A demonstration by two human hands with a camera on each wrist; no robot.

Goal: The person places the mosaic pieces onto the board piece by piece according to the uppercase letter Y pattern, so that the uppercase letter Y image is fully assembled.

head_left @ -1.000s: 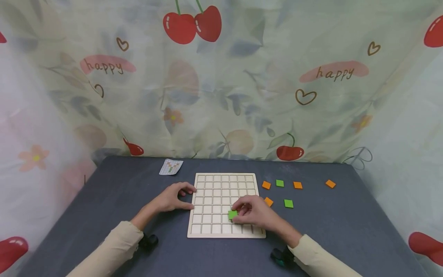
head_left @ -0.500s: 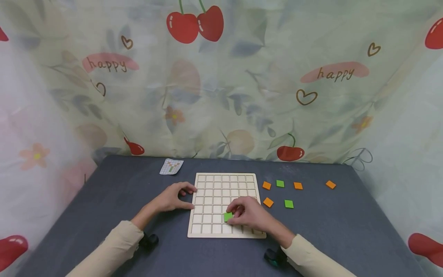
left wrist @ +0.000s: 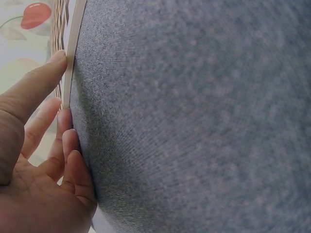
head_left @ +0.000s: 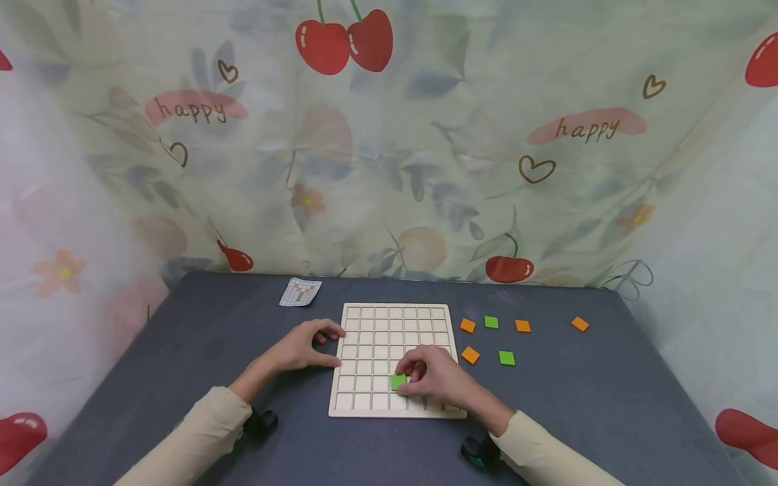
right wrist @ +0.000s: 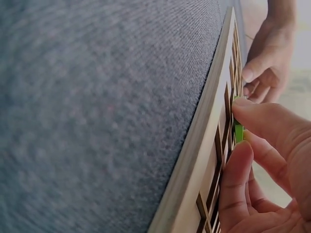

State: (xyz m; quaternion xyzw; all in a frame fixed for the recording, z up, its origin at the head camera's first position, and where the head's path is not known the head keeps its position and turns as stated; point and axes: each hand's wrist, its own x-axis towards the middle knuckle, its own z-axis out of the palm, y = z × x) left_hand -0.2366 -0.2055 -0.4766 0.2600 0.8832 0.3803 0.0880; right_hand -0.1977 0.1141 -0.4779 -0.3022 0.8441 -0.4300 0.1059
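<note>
A pale wooden board (head_left: 365, 414) with a grid of square cells lies flat on the table. Between the thumb and fingers of my right hand (head_left: 434, 373) is a green square tile (head_left: 398, 382), pinched low over the lower middle of the grid. The right wrist view shows this tile (right wrist: 238, 133) edge-on, right at the grid surface, partly hidden by the fingertips. My left hand (head_left: 304, 347) rests at the board's left side, thumb and fingers spread apart. In the left wrist view, its thumb tip meets the board's edge (left wrist: 73, 43).
Right of the board lie loose orange tiles (head_left: 523, 326) and two green tiles (head_left: 507, 358). A small card with a coloured grid pattern (head_left: 300, 292) lies behind the left hand. A printed curtain (head_left: 389, 169) hangs behind the dark table (head_left: 213, 324).
My right hand has moved slightly left and toward me with the green tile, uncovering an orange tile at the board's right. The left hand has stayed in place.
</note>
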